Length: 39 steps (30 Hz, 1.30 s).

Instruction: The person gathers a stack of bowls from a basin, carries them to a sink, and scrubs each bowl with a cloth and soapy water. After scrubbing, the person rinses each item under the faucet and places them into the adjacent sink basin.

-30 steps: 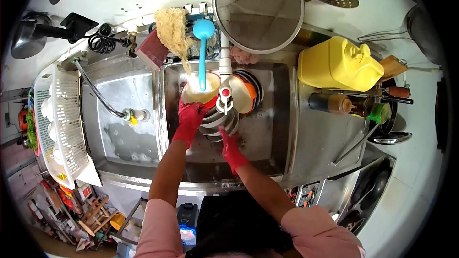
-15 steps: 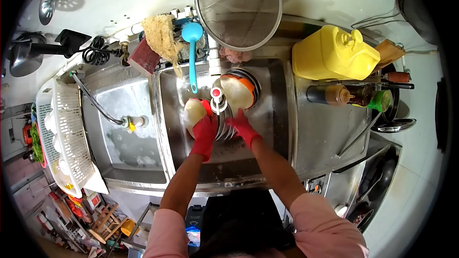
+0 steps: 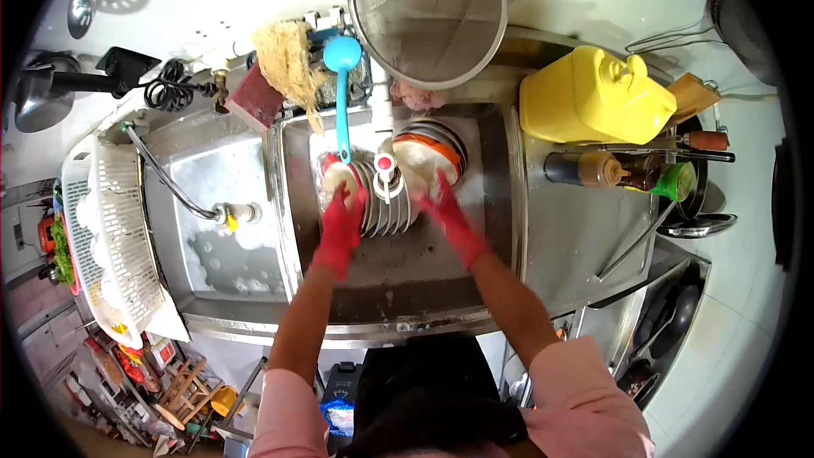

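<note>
Both of my hands wear red rubber gloves over the right-hand basin of a steel sink (image 3: 458, 288). A row of dishes (image 3: 388, 214) stands on edge below the tap, with pale rims showing side by side. My left hand (image 3: 342, 225) grips the left end of this row, its fingertips at the nearest pale dish. My right hand (image 3: 454, 220) is open and slightly blurred, its spread fingers right below the orange-banded bowls (image 3: 432, 153) that lean at the back of the basin. The white tap with a red button (image 3: 384, 164) partly covers the dishes.
A blue ladle (image 3: 342, 55), a fibrous scrubber (image 3: 284, 55) and a large mesh strainer (image 3: 428, 17) are behind the basin. To the right stand a yellow jug (image 3: 585, 97) and sauce bottles (image 3: 598, 170). Suds float in the left basin (image 3: 225, 254), beside a white dish rack (image 3: 106, 246).
The row of dishes has shifted back and left and now stands tilted on edge. My left hand moved left with it; my right hand moved right, away from the row.
</note>
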Each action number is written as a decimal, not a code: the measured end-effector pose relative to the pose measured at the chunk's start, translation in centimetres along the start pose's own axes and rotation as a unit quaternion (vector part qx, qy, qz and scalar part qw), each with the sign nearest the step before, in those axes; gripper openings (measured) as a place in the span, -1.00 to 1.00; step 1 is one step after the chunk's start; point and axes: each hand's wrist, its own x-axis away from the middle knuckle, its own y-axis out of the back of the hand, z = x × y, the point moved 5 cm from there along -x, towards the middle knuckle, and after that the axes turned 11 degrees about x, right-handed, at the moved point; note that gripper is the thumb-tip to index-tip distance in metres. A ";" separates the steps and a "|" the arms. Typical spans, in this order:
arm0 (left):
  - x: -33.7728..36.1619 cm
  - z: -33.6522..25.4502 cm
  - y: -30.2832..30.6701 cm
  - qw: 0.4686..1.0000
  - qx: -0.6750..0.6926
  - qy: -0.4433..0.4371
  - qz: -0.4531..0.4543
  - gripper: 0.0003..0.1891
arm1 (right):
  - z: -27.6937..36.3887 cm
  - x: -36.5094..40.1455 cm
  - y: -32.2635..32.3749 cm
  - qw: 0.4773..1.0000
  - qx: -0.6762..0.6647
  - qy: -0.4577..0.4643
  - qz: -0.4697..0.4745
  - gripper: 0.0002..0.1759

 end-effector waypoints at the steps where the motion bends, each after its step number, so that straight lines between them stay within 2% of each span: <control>1: 1.5 0.6 0.0 0.993 -0.098 -0.035 0.054 -0.31 | 1.2 3.1 -1.6 0.998 0.032 0.051 0.003 0.22; 2: 3.2 1.2 0.2 0.972 -0.197 -0.066 0.107 -0.23 | 2.4 4.9 -2.6 0.993 0.064 0.098 0.007 0.26; 4: 3.5 1.1 0.0 0.934 -0.305 -0.104 0.156 -0.15 | 4.0 4.0 -3.3 0.960 0.242 0.140 -0.027 0.31; 5: 4.0 0.9 -0.2 0.930 -0.316 -0.104 0.159 -0.16 | 4.2 3.8 -3.7 0.931 0.327 0.153 -0.043 0.34; 6: 4.9 0.8 -0.4 0.925 -0.326 -0.102 0.165 -0.17 | 4.4 3.3 -3.8 0.928 0.321 0.184 -0.039 0.35; 7: 5.5 1.4 -0.5 0.950 -0.262 -0.022 0.168 -0.17 | 4.6 2.5 -3.4 0.924 0.316 0.211 -0.036 0.37; 9: 6.4 2.2 -0.3 0.940 -0.308 0.019 0.143 -0.24 | 5.6 2.9 -3.0 0.902 0.333 0.271 -0.048 0.33; 12: 7.8 2.8 -0.5 0.921 -0.374 0.052 0.095 -0.40 | 5.9 4.0 -4.0 0.922 0.329 0.191 -0.074 0.27; 13: 7.9 2.9 -0.7 0.912 -0.401 0.043 0.081 -0.41 | 5.4 4.6 -4.7 0.934 0.332 0.119 -0.060 0.25; 15: 8.1 1.3 -1.4 0.903 -0.421 0.054 0.064 -0.47 | 5.9 5.9 -5.8 0.921 0.372 0.090 -0.068 0.28; 17: 8.2 -0.3 -1.5 0.911 -0.402 0.039 0.085 -0.48 | 5.8 6.5 -6.0 0.915 0.394 0.061 -0.065 0.29; 20: 6.6 -1.9 -1.8 0.899 -0.413 0.030 0.143 -0.49 | 5.5 5.6 -6.0 0.897 0.436 0.013 -0.067 0.18; 23: 3.2 -5.2 -2.4 0.884 -0.398 0.055 0.239 -0.48 | 4.5 1.5 -5.4 0.907 0.404 -0.049 0.106 0.04; 24: 1.9 -5.9 -2.6 0.879 -0.385 0.066 0.274 -0.47 | 5.2 0.9 -5.1 0.920 0.344 -0.101 0.158 -0.04; 25: 0.2 -6.3 -2.8 0.905 -0.341 0.037 0.251 -0.44 | 7.3 0.6 -4.7 0.925 0.280 -0.149 0.208 -0.12; 26: -1.2 -6.8 -2.6 0.933 -0.287 0.057 0.212 -0.45 | 8.5 0.0 -4.8 0.922 0.215 -0.196 0.257 -0.20; 27: -2.5 -7.5 -2.4 0.956 -0.228 0.072 0.171 -0.46 | 7.9 -1.6 -4.4 0.950 0.173 -0.175 0.191 -0.28; 28: -3.4 -7.7 -1.8 0.971 -0.157 0.136 0.115 -0.50 | 7.1 -3.1 -3.9 0.971 0.131 -0.155 0.123 -0.35; 29: -4.4 -7.5 -1.5 0.981 -0.072 0.164 0.070 -0.34 | 6.6 -4.6 -3.3 0.981 0.103 -0.150 0.066 -0.40; 30: -5.2 -6.6 -0.5 0.984 -0.043 0.159 0.065 -0.24 | 6.7 -5.0 -2.7 0.985 0.083 -0.149 0.014 -0.32; 31: -6.0 -5.8 0.5 0.986 -0.014 0.153 0.061 -0.12 | 4.8 -6.0 -2.1 0.990 0.133 -0.029 -0.023 -0.22; 32: -6.2 -4.6 1.8 0.988 -0.041 0.116 0.098 -0.06 | 3.0 -6.5 -1.7 0.977 0.180 0.092 -0.060 -0.11; 34: -1.0 -5.5 2.4 0.997 -0.016 0.075 0.024 -0.06 | 6.4 0.0 -2.1 0.995 0.053 0.075 -0.040 0.04; 35: -0.9 0.8 3.3 0.998 0.059 -0.002 0.012 -0.06 | 7.7 3.1 -2.4 0.997 -0.012 0.065 -0.030 0.12; 36: 2.6 -1.7 2.9 0.992 -0.122 0.010 0.025 -0.10 | 6.8 4.3 -2.7 0.992 0.082 0.092 -0.037 0.16; 37: 4.5 -0.5 2.7 0.988 -0.149 0.021 0.024 -0.30 | 4.9 4.6 -3.2 0.976 0.176 0.119 -0.041 0.21; 38: 5.0 -0.2 2.5 0.986 -0.156 0.023 0.054 -0.36 | 4.9 4.6 -3.8 0.952 0.266 0.145 -0.043 0.25; 39: 5.3 0.4 2.3 0.983 -0.163 0.028 0.085 -0.41 | 4.4 4.2 -3.8 0.969 0.205 0.128 -0.039 0.25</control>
